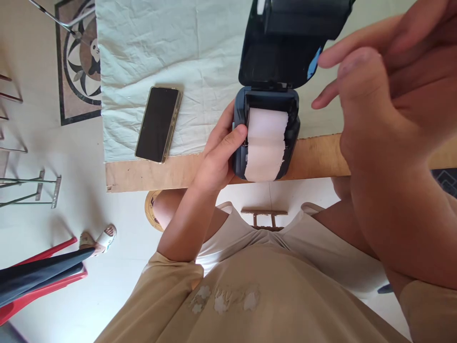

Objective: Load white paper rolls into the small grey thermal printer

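Note:
A small dark blue-black label printer (293, 138) is at the table's front edge, its lid (278, 62) swung up and away from me. Inside it sits a roll of white paper (266, 143), with a ragged-edged strip hanging toward me over the front. My left hand (223, 147) wraps the printer's left side, thumb on the rim beside the paper. To the right, my right hand (389, 81) is raised with fingers spread and holds nothing; its fingertips are near the lid's right edge, by a blue patch, and I cannot tell whether they touch.
A phone (157, 124) lies screen up on the pale cloth (214, 47) to the left. Bare wood (153, 172) shows along the table's front edge. On the floor at left are a red chair (46, 288), another person's feet (98, 239) and metal stand legs (39, 190).

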Demonstrator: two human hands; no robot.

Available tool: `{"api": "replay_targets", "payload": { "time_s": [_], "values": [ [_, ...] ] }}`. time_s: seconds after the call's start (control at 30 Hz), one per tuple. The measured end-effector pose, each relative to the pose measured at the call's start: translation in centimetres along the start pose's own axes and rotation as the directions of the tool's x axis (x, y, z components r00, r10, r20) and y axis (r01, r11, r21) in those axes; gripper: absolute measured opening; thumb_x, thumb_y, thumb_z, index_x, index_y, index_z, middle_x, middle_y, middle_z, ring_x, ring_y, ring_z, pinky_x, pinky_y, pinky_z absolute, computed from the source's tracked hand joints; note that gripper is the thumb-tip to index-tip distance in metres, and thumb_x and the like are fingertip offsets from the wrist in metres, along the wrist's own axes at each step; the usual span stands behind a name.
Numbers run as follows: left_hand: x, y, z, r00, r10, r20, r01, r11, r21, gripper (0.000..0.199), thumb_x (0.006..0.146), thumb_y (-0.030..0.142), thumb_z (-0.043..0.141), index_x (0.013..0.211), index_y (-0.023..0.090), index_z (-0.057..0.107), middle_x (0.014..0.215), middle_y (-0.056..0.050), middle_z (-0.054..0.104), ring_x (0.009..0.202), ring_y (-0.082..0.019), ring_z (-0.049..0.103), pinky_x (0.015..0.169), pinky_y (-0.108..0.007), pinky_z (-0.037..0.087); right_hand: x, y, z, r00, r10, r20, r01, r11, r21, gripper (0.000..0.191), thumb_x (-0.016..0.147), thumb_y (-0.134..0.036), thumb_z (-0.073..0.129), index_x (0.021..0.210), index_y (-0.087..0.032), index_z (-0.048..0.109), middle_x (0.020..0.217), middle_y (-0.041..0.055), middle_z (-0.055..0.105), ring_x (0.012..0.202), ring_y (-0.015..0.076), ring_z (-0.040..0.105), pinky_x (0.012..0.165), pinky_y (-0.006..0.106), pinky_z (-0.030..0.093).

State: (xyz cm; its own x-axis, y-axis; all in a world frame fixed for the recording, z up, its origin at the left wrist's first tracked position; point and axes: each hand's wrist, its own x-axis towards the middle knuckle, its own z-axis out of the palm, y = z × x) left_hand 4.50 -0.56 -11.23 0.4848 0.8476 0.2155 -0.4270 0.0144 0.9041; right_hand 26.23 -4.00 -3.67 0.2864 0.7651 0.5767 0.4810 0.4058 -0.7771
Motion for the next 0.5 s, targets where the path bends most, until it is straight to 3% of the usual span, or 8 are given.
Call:
{"api": "replay_targets", "payload": {
  "time_s": [0.07, 0.13, 0.2, 0.3, 0.37, 0.43, 0.5],
  "values": [
    [0.2, -0.3, -0.3, 0.999, -0.036, -0.016, 0.036, 0.999, 0.033, 0.051, 0.106, 0.066, 0.07, 0.147, 0.037, 0.077, 0.156, -0.001, 0.079, 0.167, -0.042, 0.061, 0.132, -0.052, 0.061, 0.0, -0.1, -0.1, 0.985, -0.01, 0.169, 0.041, 0.983, -0.181, 0.017, 0.111, -0.041, 0.068, 0.097, -0.032, 0.066, 0.1, 0.0034, 0.072, 0.089, 0.0248, 0.078, 0.076, 0.05, 0.066],
    [0.2, -0.1, -0.3, 0.998, -0.052, -0.026, 0.054, 0.997, 0.055, 0.057, 0.102, 0.069, 0.076, 0.15, 0.038, 0.075, 0.157, 0.0, 0.079, 0.169, -0.044, 0.058, 0.133, -0.051, 0.06, 0.0, 0.0, -0.4, 0.926, 0.02, 0.376, 0.141, 0.908, -0.395, 0.005, 0.106, -0.039, 0.07, 0.104, -0.034, 0.072, 0.094, 0.0019, 0.075, 0.076, 0.025, 0.07, 0.07, 0.05, 0.056],
    [0.0, 0.5, 0.0, 0.999, -0.033, -0.013, 0.034, 0.997, 0.072, 0.061, 0.1, 0.072, 0.077, 0.15, 0.037, 0.074, 0.156, -0.001, 0.08, 0.169, -0.044, 0.058, 0.133, -0.052, 0.061, -0.1, 0.3, -0.7, 0.864, 0.076, 0.497, 0.195, 0.86, -0.471, 0.017, 0.096, -0.039, 0.078, 0.112, -0.034, 0.075, 0.087, 0.0013, 0.073, 0.07, 0.023, 0.062, 0.066, 0.043, 0.046],
    [-0.3, 1.1, 0.4, 0.987, -0.138, -0.083, 0.15, 0.977, 0.151, 0.064, 0.1, 0.069, 0.08, 0.153, 0.034, 0.072, 0.159, -0.003, 0.079, 0.177, -0.045, 0.045, 0.136, -0.054, 0.057, 0.0, 0.7, -0.7, 0.808, 0.123, 0.576, 0.183, 0.877, -0.445, 0.035, 0.09, -0.043, 0.084, 0.123, -0.036, 0.077, 0.08, 0.0014, 0.066, 0.064, 0.0197, 0.048, 0.061, 0.035, 0.033],
    [-0.2, 0.7, 0.1, 0.995, -0.099, -0.024, 0.101, 0.987, 0.124, 0.062, 0.099, 0.072, 0.078, 0.151, 0.037, 0.073, 0.161, -0.002, 0.077, 0.17, -0.044, 0.056, 0.135, -0.056, 0.058, 0.2, 0.3, -0.8, 0.786, 0.131, 0.605, 0.15, 0.908, -0.391, 0.037, 0.088, -0.042, 0.085, 0.124, -0.037, 0.077, 0.084, 0.001, 0.07, 0.063, 0.0191, 0.047, 0.059, 0.035, 0.031],
    [-0.1, 0.1, -0.2, 0.999, -0.035, 0.034, 0.033, 0.996, 0.078, 0.067, 0.094, 0.078, 0.08, 0.147, 0.038, 0.075, 0.158, -0.002, 0.079, 0.157, -0.043, 0.068, 0.128, -0.055, 0.064, 0.6, -0.5, -1.5, 0.769, 0.15, 0.622, 0.047, 0.956, -0.289, 0.036, 0.086, -0.037, 0.088, 0.12, -0.036, 0.078, 0.092, -0.0011, 0.077, 0.061, 0.0158, 0.051, 0.058, 0.037, 0.037],
    [0.0, -0.2, -0.3, 0.996, -0.078, -0.042, 0.082, 0.992, 0.096, 0.071, 0.095, 0.081, 0.076, 0.149, 0.035, 0.074, 0.161, -0.004, 0.077, 0.163, -0.043, 0.063, 0.131, -0.056, 0.06, 1.1, -0.7, -2.9, 0.785, 0.181, 0.593, -0.14, 0.983, -0.115, 0.04, 0.082, -0.033, 0.096, 0.119, -0.035, 0.081, 0.102, -0.0028, 0.08, 0.06, 0.0112, 0.053, 0.056, 0.037, 0.041]
  ]
}}
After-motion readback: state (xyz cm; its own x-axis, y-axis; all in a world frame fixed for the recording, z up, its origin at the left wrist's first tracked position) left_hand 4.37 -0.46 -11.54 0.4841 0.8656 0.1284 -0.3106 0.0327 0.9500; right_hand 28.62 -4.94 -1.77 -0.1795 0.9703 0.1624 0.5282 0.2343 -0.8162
